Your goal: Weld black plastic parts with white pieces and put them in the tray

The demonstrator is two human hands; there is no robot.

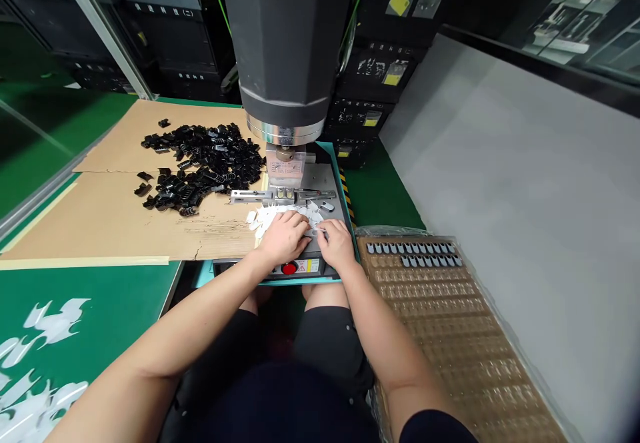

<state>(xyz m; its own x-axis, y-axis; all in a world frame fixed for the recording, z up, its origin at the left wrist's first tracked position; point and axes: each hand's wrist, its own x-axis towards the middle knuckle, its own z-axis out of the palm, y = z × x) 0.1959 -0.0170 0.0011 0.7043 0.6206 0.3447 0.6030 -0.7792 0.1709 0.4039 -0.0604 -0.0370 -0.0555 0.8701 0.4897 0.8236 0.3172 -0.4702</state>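
Near the frame's center, the left hand's [286,235] fingers curl down over white pieces [270,218] on a machine base [315,246], while the right hand's [337,242] fingertips bunch beside them, any grip unclear. A metal fixture [283,194] lies just above; black parts [215,156] heap at upper left, and a tray [425,296] stands lower right.

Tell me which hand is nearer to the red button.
Your left. The left hand is just beyond the red button, beside the white pieces; the right hand is farther off, to the button's right.
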